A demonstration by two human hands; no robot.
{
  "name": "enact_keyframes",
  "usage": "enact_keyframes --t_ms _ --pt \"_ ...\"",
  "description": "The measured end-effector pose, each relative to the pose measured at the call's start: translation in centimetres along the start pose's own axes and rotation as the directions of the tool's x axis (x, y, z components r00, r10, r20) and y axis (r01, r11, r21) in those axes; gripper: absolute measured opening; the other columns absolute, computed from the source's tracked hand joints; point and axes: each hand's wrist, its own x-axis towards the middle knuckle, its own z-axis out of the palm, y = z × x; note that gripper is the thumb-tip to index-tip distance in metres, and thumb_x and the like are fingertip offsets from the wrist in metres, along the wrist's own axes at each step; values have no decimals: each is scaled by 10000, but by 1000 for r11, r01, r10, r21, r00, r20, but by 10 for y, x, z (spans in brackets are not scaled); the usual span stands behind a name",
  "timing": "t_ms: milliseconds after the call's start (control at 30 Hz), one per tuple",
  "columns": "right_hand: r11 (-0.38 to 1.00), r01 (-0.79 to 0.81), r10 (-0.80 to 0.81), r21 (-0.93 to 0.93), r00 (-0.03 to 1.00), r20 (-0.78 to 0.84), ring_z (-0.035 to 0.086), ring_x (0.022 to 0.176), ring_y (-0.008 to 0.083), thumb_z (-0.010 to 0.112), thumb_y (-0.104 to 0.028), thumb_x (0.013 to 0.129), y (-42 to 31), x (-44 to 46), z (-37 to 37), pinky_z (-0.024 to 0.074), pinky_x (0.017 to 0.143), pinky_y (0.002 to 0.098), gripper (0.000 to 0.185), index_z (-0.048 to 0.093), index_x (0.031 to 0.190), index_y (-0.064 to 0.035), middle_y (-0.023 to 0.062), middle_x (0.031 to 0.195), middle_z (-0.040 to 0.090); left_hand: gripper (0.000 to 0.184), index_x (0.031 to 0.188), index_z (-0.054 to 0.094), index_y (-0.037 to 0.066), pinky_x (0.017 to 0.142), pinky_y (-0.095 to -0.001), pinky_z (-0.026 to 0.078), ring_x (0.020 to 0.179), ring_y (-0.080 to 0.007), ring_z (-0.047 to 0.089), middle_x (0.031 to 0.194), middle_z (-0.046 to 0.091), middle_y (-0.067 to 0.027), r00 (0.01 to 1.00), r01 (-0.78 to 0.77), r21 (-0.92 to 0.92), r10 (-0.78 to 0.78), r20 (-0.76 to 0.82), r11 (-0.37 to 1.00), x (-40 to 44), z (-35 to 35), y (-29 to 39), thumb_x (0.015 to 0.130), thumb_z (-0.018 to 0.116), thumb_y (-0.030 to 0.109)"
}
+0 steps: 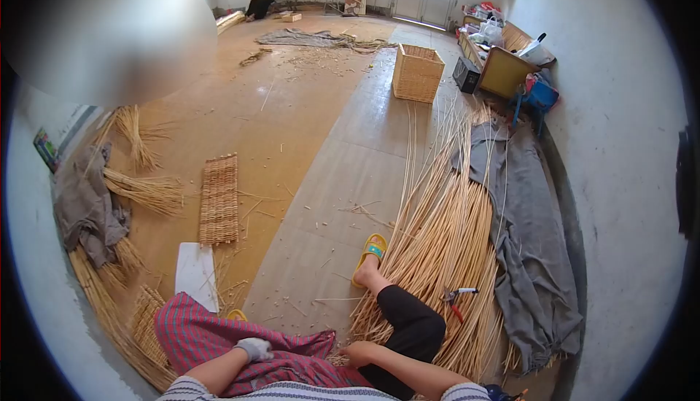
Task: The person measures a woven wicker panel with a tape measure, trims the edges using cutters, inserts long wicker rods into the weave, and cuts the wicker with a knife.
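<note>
My left hand [255, 349], in a pale grey glove, rests on the red plaid cloth [197, 328] over my lap. Its fingers are curled in, and whatever they may hold is hidden. My right hand [357, 355] is bare and low between my legs, beside the cloth's edge. Those fingers are bent too, with their tips out of sight against small pale scraps. Red-handled pruning shears [455, 306] lie right of my knee on a large bundle of peeled wicker rods [445, 240].
A woven panel [219, 198] and a white board [195, 273] lie ahead on the left. Wicker bundles [146, 191] line the left wall. A square wicker basket [418, 74] stands farther off, near a cluttered bench [503, 69]. Grey cloth [532, 255] covers rods at right. Another person [259, 0] crouches far back.
</note>
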Motion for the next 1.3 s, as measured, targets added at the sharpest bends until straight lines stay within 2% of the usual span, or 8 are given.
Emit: enact_keyframes --t_ms 433,567,633,733,833,1067,1233,1300 --pt "994 -13 44 -111 958 284 675 1135 326 653 -325 887 12 142 61 523 1001 441 421 735 1223 -85 165 1284 697 499 1388 572 98 1007 -441 514 1164 -364 662 1229 701 -203 787 -357 -446 7 -617 821 -127 -29 108 978 625 376" --pt "787 199 128 584 873 -471 636 1201 258 617 -58 838 -6 120 29 488 1048 363 563 609 1400 -63 121 1337 674 462 1363 597 99 1036 -425 493 1168 -353 638 1251 657 -189 641 -406 -436 -90 -762 803 -135 10 124 945 665 281" --pt "652 689 -2 317 420 -908 605 1138 134 553 72 853 -29 89 -6 496 954 280 579 593 1418 -50 37 1279 677 437 1326 617 54 1093 -402 458 1228 -352 591 1286 622 -185 380 -531 -371 -177 -908 762 -116 31 120 908 688 157" --pt "400 773 438 493 311 -843 582 1195 148 654 4 929 -95 -61 -87 460 1033 296 514 582 1433 -63 42 1331 647 430 1303 624 42 1101 -418 454 1230 -359 590 1281 622 -186 115 -620 -283 -272 -955 732 -132 14 125 877 685 34" --pt "622 783 344 -1 -275 -898 614 1206 202 601 3 938 -67 -167 -102 472 1062 336 505 556 1438 -47 93 1353 639 420 1304 633 61 1089 -426 467 1238 -356 590 1287 621 -183 -34 -642 -208 -299 -954 738 -154 -5 130 889 659 -2" --pt "848 -476 177 233 -159 -971 606 1215 237 626 -53 965 33 -241 16 506 991 334 412 585 1371 -4 167 1375 564 428 1325 645 111 1057 -431 496 1229 -356 595 1323 609 -159 -230 -708 -82 -339 -912 701 -194 -15 139 908 659 12" --pt "670 473 637 572 29 -770 511 1321 306 554 -287 1069 -28 -189 44 381 1130 409 530 448 1478 32 222 1477 505 470 1347 639 127 1074 -464 474 1261 -370 570 1357 593 -150 -301 -628 -129 -392 -869 768 -197 3 126 887 696 50" --pt "768 333 583 547 -10 -812 473 1363 324 511 -348 1083 -37 -148 41 344 1156 421 580 409 1504 38 233 1512 469 483 1356 636 122 1096 -480 452 1298 -385 541 1373 584 -156 -324 -586 -133 -382 -866 799 -197 3 119 882 714 75"
